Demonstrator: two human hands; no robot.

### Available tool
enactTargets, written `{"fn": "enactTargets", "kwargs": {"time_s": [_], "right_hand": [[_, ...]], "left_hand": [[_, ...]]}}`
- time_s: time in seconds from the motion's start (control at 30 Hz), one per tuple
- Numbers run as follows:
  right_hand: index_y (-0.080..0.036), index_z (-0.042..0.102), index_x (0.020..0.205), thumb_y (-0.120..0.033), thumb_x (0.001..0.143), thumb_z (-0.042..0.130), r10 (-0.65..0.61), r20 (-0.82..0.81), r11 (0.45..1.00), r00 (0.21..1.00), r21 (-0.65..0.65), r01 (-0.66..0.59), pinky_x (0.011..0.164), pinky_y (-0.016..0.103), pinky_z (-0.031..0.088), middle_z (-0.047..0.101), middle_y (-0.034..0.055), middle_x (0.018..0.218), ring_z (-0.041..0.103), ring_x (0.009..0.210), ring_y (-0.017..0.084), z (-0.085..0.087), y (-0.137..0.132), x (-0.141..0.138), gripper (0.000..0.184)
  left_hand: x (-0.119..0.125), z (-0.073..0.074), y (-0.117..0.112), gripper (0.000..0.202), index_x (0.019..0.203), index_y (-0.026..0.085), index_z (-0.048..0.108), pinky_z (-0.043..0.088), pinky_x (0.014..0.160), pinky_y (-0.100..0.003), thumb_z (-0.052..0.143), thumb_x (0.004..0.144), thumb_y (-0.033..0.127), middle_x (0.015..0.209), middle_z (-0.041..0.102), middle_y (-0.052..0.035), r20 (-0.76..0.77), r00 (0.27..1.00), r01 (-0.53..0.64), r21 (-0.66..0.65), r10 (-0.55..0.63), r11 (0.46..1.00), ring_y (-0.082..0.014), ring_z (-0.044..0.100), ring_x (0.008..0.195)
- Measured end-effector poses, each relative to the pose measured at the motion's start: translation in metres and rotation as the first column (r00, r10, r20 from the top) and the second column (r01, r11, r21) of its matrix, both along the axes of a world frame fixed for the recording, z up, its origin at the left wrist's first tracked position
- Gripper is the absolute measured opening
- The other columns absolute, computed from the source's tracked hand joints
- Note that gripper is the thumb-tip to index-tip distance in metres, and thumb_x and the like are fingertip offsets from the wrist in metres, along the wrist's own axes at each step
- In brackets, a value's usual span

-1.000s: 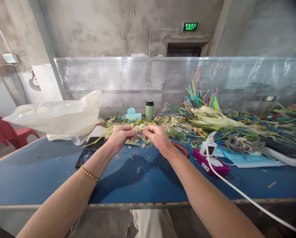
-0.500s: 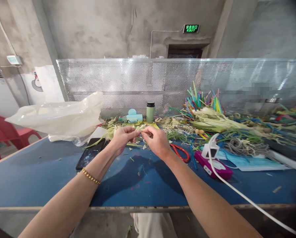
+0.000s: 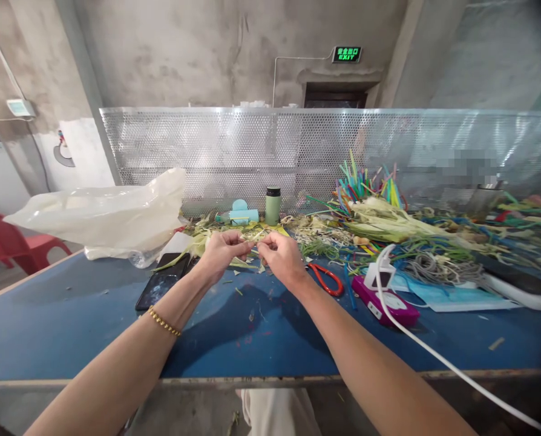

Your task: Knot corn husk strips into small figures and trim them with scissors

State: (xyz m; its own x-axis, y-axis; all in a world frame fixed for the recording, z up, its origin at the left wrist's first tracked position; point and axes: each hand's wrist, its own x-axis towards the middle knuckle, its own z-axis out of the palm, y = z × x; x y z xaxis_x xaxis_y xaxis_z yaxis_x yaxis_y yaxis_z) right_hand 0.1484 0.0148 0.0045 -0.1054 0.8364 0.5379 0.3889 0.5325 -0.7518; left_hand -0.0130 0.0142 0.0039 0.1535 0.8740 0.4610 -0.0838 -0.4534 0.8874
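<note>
Over the middle of the blue table [image 3: 93, 327], my left hand [image 3: 221, 253] and my right hand [image 3: 283, 254] meet almost tip to tip. Both are closed in a pinch on a small, thin, pale strip [image 3: 260, 234] that looks like corn husk; most of it is hidden by the fingers. Pale green husk pieces [image 3: 198, 243] lie behind and left of my left hand. Red-handled scissors [image 3: 327, 280] rest to the right of my right hand, their blades mostly out of sight. Small green scraps are scattered under the hands.
A phone [image 3: 159, 289] and a milky plastic bag [image 3: 111, 203] lie left. Behind stands a green bottle [image 3: 273, 207] before a perforated metal screen [image 3: 234, 145]. At right are a husk heap [image 3: 388, 221], grey cord [image 3: 434, 266], a purple power strip [image 3: 400, 310] and its white cable [image 3: 447, 363].
The view has shifted slightly. My hands stay together in a pinch, with small finger movements; the pale strip between them now sticks up a little more visibly.
</note>
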Motion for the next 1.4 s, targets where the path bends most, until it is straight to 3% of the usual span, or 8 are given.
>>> {"fn": "enactTargets", "kwargs": {"time_s": [0.17, 0.3, 0.47, 0.63, 0.9, 1.03, 1.2, 1.4], "right_hand": [[-0.015, 0.066, 0.077, -0.038, 0.083, 0.060, 0.285, -0.160, 0.945, 0.945, -0.120, -0.305, 0.063, 0.027, 0.046, 0.069, 0.0045, 0.072, 0.061, 0.063, 0.014, 0.004, 0.000, 0.007, 0.025], [-0.014, 0.068, 0.083, -0.047, 0.090, 0.051, 0.277, -0.238, 0.917, 0.931, -0.224, -0.330, 0.062, 0.028, 0.045, 0.071, 0.0071, 0.076, 0.064, 0.065, 0.016, 0.007, -0.001, 0.011, 0.038], [-0.014, 0.066, 0.073, -0.035, 0.078, 0.068, 0.341, -0.090, 0.912, 0.936, -0.208, -0.353, 0.061, 0.027, 0.044, 0.067, 0.0034, 0.065, 0.060, 0.060, 0.013, 0.005, -0.003, 0.010, 0.021], [-0.015, 0.066, 0.066, -0.029, 0.075, 0.068, 0.345, -0.020, 0.922, 0.938, -0.179, -0.343, 0.058, 0.024, 0.043, 0.062, -0.0003, 0.058, 0.056, 0.056, 0.011, 0.004, -0.005, 0.008, 0.016], [-0.014, 0.071, 0.085, -0.041, 0.079, 0.069, 0.399, -0.111, 0.883, 0.910, -0.220, -0.414, 0.056, 0.025, 0.045, 0.072, 0.0060, 0.077, 0.063, 0.065, 0.014, 0.005, -0.004, 0.014, 0.028], [-0.014, 0.069, 0.078, -0.048, 0.084, 0.062, 0.399, -0.078, 0.894, 0.913, -0.186, -0.407, 0.058, 0.026, 0.043, 0.068, 0.0047, 0.071, 0.059, 0.063, 0.013, 0.005, -0.004, 0.014, 0.035], [-0.015, 0.070, 0.073, -0.034, 0.074, 0.071, 0.318, 0.007, 0.938, 0.948, -0.145, -0.314, 0.055, 0.025, 0.036, 0.058, -0.0015, 0.060, 0.047, 0.056, 0.010, 0.002, -0.003, 0.009, 0.020], [-0.015, 0.069, 0.072, -0.031, 0.076, 0.065, 0.158, -0.019, 0.987, 0.987, 0.024, -0.158, 0.055, 0.025, 0.036, 0.059, 0.0000, 0.062, 0.049, 0.057, 0.012, 0.004, 0.002, 0.010, 0.017]], "left_hand": [[-0.006, 0.004, 0.000, 0.030, 0.060, 0.014, 0.061, 0.037, 0.059, -0.027, 0.079, 0.069, 0.037, 0.057, 0.058, -0.0017, 0.026, 0.995, 0.100, -0.066, -0.098, 0.993, -0.0105, 0.050, 0.055], [-0.013, 0.007, 0.001, 0.032, 0.057, 0.015, 0.057, 0.031, 0.056, -0.027, 0.077, 0.071, 0.035, 0.054, 0.052, 0.0007, -0.009, 0.998, 0.068, -0.077, -0.069, 0.995, -0.0090, 0.044, 0.052], [-0.018, 0.009, 0.001, 0.031, 0.058, 0.015, 0.058, 0.029, 0.056, -0.027, 0.075, 0.073, 0.036, 0.056, 0.050, 0.0005, -0.105, 0.989, 0.091, -0.094, -0.101, 0.991, -0.0093, 0.043, 0.053], [-0.020, 0.012, 0.000, 0.034, 0.057, 0.015, 0.060, 0.030, 0.056, -0.026, 0.076, 0.072, 0.041, 0.056, 0.050, -0.0001, -0.191, 0.975, 0.102, -0.049, -0.110, 0.994, -0.0105, 0.043, 0.055], [-0.028, 0.017, -0.001, 0.037, 0.055, 0.017, 0.056, 0.029, 0.057, -0.026, 0.072, 0.076, 0.042, 0.057, 0.049, 0.0000, -0.226, 0.973, 0.044, 0.016, -0.040, 0.999, -0.0110, 0.041, 0.057], [-0.028, 0.016, 0.000, 0.036, 0.054, 0.017, 0.056, 0.029, 0.057, -0.027, 0.071, 0.077, 0.039, 0.055, 0.048, 0.0008, -0.246, 0.969, 0.034, 0.021, -0.028, 0.999, -0.0107, 0.040, 0.055], [-0.022, 0.017, -0.004, 0.036, 0.055, 0.017, 0.058, 0.031, 0.057, -0.027, 0.074, 0.075, 0.043, 0.056, 0.050, 0.0003, -0.252, 0.966, 0.059, 0.007, -0.055, 0.998, -0.0110, 0.044, 0.056], [-0.018, 0.016, 0.000, 0.042, 0.075, 0.014, 0.069, 0.036, 0.056, -0.027, 0.073, 0.070, 0.056, 0.073, 0.064, -0.0059, 0.053, 0.999, 0.005, -0.161, 0.004, 0.987, -0.0133, 0.056, 0.059]]}}
